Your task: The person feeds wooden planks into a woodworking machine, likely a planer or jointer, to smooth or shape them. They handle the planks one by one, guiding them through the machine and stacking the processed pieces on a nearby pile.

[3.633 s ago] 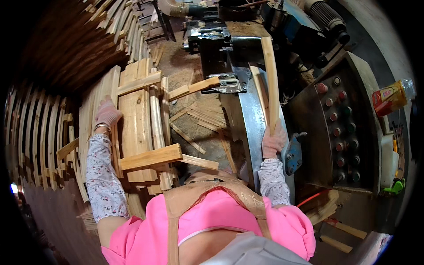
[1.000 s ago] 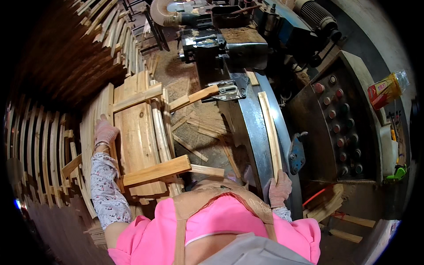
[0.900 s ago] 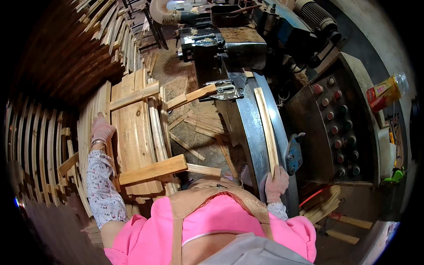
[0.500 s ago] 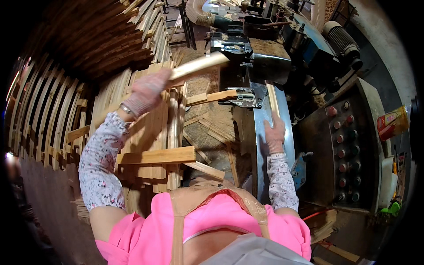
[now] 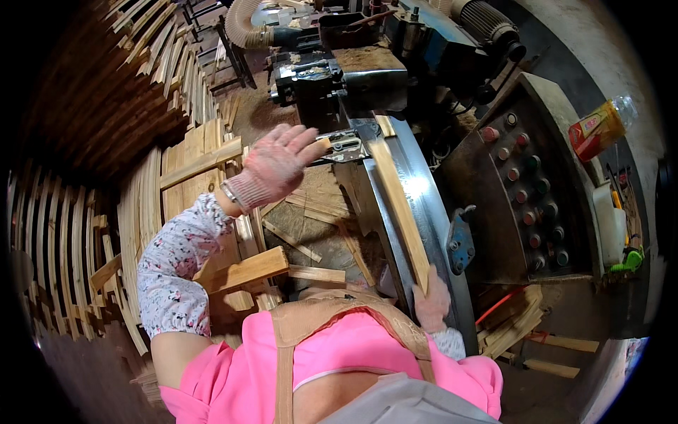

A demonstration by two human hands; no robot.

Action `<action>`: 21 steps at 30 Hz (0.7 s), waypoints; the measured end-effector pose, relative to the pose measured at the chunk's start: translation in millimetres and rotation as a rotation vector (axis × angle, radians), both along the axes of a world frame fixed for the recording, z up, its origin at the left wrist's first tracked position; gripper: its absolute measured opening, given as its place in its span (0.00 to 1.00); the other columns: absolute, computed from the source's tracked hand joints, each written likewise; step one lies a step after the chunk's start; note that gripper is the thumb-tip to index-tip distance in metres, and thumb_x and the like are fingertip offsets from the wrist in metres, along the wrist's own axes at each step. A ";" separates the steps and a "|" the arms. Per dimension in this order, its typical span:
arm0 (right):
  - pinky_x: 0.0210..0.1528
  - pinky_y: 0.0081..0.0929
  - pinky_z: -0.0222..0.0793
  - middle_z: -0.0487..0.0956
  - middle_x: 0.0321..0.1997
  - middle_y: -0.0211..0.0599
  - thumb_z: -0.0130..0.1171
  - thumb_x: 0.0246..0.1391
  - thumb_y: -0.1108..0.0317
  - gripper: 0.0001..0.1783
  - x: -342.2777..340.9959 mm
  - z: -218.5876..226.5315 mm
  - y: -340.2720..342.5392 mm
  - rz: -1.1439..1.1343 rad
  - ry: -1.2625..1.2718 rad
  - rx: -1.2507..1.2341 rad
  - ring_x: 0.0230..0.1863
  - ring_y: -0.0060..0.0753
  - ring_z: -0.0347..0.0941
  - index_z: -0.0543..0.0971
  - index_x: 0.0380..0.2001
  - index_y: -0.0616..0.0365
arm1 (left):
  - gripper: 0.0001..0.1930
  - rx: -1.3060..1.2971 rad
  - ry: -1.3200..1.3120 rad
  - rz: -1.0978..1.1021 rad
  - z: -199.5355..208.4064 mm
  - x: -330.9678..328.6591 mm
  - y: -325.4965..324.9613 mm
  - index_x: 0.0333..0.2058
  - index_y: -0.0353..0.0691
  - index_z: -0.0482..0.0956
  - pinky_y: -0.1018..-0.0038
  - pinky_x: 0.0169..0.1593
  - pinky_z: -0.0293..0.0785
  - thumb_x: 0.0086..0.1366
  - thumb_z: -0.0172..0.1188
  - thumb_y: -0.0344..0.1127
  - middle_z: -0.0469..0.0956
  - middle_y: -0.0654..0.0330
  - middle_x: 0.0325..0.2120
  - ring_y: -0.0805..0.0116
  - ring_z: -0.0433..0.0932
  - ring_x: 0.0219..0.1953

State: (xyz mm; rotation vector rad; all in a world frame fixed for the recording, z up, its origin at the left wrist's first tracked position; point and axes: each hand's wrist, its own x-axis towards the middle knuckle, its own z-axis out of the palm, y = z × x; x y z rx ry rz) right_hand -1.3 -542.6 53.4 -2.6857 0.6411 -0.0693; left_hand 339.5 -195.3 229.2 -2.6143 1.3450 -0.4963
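Both my hands wear pinkish knit gloves. My left hand (image 5: 277,166) hovers beside the machine's infeed with its fingers stretched out, holding nothing. Its fingertips are near the metal guide clamp (image 5: 345,147). A long wooden strip (image 5: 400,205) lies along the shiny metal machine bed (image 5: 418,185), its far end near the cutter housing. At the strip's near end, close to my body, my right hand (image 5: 432,307) closes on the wood; part of its fingers is hidden. Ahead of that strip, a short length of another wooden strip (image 5: 385,126) shows at the housing.
Stacked boards (image 5: 194,187) stand at the left, with a loose wooden block (image 5: 247,272) across them. Offcuts (image 5: 311,212) litter the floor between stack and machine. At the right are a button panel (image 5: 526,184), a plastic bottle (image 5: 600,131) and a blue clamp (image 5: 460,244).
The wooden strip from my left hand now lies on the bed, and that hand has let go. My right hand has drawn back toward my body. The view has turned right.
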 end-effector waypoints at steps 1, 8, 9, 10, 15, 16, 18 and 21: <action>0.61 0.54 0.73 0.82 0.59 0.55 0.72 0.56 0.60 0.42 -16.4 -6.1 -2.9 -0.104 0.180 0.001 0.58 0.63 0.77 0.70 0.72 0.57 | 0.35 0.012 0.088 0.060 -2.8 1.3 12.2 0.69 0.51 0.70 0.53 0.79 0.57 0.63 0.67 0.37 0.67 0.56 0.73 0.54 0.63 0.76; 0.65 0.50 0.71 0.80 0.64 0.48 0.66 0.62 0.55 0.37 125.3 -57.2 -36.0 -0.039 -0.304 -0.288 0.62 0.56 0.75 0.71 0.72 0.53 | 0.37 -0.085 0.286 0.345 -11.9 -1.3 58.5 0.70 0.50 0.70 0.54 0.77 0.60 0.63 0.70 0.41 0.67 0.53 0.72 0.51 0.65 0.75; 0.65 0.50 0.71 0.80 0.64 0.49 0.65 0.63 0.54 0.36 162.7 -63.7 -39.6 -0.054 -0.365 -0.327 0.62 0.56 0.75 0.72 0.72 0.54 | 0.37 -0.102 0.300 0.358 -10.3 -2.3 61.0 0.71 0.49 0.70 0.54 0.76 0.61 0.63 0.70 0.41 0.67 0.53 0.72 0.51 0.65 0.74; 0.65 0.50 0.71 0.80 0.63 0.50 0.65 0.64 0.53 0.36 202.3 -69.1 -42.2 -0.080 -0.403 -0.304 0.62 0.56 0.75 0.72 0.71 0.54 | 0.37 -0.117 0.314 0.386 -9.2 -4.1 61.6 0.71 0.49 0.70 0.54 0.76 0.61 0.63 0.70 0.41 0.67 0.53 0.72 0.51 0.65 0.74; 0.66 0.51 0.72 0.80 0.63 0.52 0.65 0.65 0.54 0.34 296.3 -72.4 -40.8 0.064 -0.522 -0.225 0.63 0.59 0.75 0.73 0.70 0.54 | 0.36 -0.126 0.318 0.539 -6.1 -4.5 87.0 0.71 0.48 0.69 0.56 0.75 0.63 0.65 0.68 0.42 0.67 0.50 0.72 0.48 0.67 0.73; 0.66 0.52 0.72 0.80 0.63 0.52 0.65 0.64 0.54 0.35 295.4 -72.3 -37.8 0.093 -0.475 -0.192 0.63 0.59 0.76 0.73 0.70 0.54 | 0.34 -0.139 0.248 0.541 -8.0 -4.0 100.8 0.70 0.43 0.70 0.56 0.73 0.67 0.67 0.67 0.42 0.71 0.47 0.70 0.47 0.71 0.70; 0.64 0.52 0.72 0.80 0.61 0.52 0.66 0.64 0.56 0.34 271.6 -69.7 -36.2 0.087 -0.388 -0.147 0.60 0.60 0.76 0.73 0.70 0.54 | 0.30 -0.182 0.464 0.734 -10.5 10.4 135.4 0.65 0.38 0.72 0.56 0.69 0.73 0.67 0.66 0.41 0.77 0.45 0.63 0.47 0.76 0.65; 0.61 0.52 0.72 0.80 0.59 0.52 0.66 0.64 0.58 0.33 191.0 -69.3 -33.7 0.099 -0.375 -0.196 0.59 0.60 0.75 0.73 0.70 0.53 | 0.24 -0.246 0.228 0.980 -26.5 2.9 213.9 0.54 0.39 0.76 0.54 0.57 0.78 0.61 0.67 0.40 0.82 0.43 0.49 0.45 0.82 0.53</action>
